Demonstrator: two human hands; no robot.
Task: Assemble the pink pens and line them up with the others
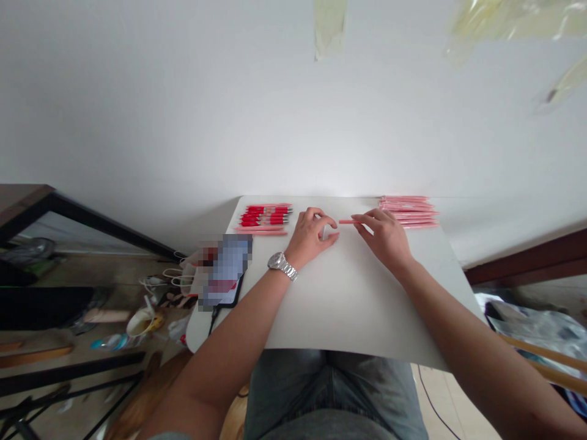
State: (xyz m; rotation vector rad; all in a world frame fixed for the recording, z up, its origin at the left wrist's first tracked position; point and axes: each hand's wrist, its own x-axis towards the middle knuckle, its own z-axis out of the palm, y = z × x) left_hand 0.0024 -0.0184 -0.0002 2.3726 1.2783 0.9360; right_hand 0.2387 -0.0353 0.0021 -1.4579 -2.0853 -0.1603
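My right hand (385, 235) pinches a slim pink stick (346, 222), perhaps a pen, which points left over the white table (339, 305). Most of the stick's other end is hidden by my fingers. Facing its tip is my left hand (312, 235), with a watch on the wrist; thumb and forefinger are spread apart. A small pale patch shows in that gap, too unclear to name. Red pens (266, 217) lie in a stack left of my left hand, with several pink sticks (261, 231) just in front of them. Behind my right hand rests a pile of pink sticks (408, 214).
A phone (227, 269), blurred out and with a cable attached, lies at the table's left edge. The white wall (293, 122) rises directly behind the table. On the floor at left are a cup (140, 322) and a bottle (110, 342). Plastic bags (536, 324) sit at right.
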